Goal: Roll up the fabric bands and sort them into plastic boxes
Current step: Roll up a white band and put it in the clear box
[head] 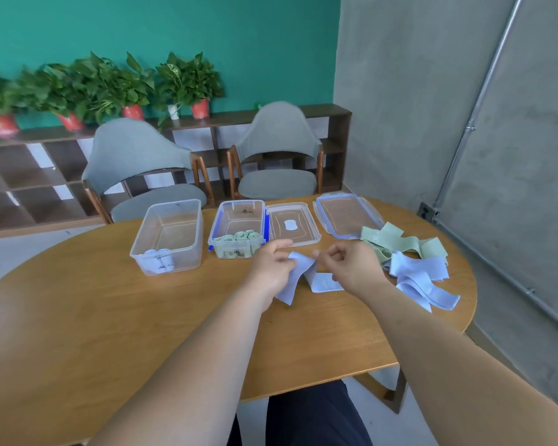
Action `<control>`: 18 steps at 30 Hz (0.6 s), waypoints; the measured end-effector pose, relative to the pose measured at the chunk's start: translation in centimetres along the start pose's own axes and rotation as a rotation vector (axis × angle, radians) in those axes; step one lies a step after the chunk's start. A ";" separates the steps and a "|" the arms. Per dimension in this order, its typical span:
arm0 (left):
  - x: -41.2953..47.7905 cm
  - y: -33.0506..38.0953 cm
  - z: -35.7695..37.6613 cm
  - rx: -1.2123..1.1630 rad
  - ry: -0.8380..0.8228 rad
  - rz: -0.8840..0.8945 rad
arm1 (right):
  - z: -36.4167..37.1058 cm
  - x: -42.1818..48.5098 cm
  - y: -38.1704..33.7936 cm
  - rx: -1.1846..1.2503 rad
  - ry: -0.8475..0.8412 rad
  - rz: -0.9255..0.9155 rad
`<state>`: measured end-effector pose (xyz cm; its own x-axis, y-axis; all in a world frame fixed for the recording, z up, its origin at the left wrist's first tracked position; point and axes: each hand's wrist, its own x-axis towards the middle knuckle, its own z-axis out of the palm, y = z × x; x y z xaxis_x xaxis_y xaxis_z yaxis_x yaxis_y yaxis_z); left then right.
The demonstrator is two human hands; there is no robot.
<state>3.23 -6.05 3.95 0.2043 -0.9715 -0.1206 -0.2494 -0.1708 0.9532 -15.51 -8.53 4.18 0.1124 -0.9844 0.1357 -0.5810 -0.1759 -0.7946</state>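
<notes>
The left grip (273,265) and right grip (351,265) pinch the blue band (303,268), limp and light, best taken at its end.

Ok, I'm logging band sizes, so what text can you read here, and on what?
"30": printed on the loose green band beside the large lid.
Dark handwriting on the blue-clipped box front: too blurred to read.
Dark marks on the blue rolls in the left box: unreadable.
</notes>
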 end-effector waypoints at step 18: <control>-5.1 -4.6 -16.2 0.406 -0.033 -0.052 | 11.8 0.3 -8.6 -0.145 -0.640 -0.264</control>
<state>18.71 2.34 4.70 0.1978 -0.9634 -0.1807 -0.5946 -0.2645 0.7593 -0.95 -7.18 4.05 0.6901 -0.7171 -0.0972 -0.5659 -0.4511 -0.6902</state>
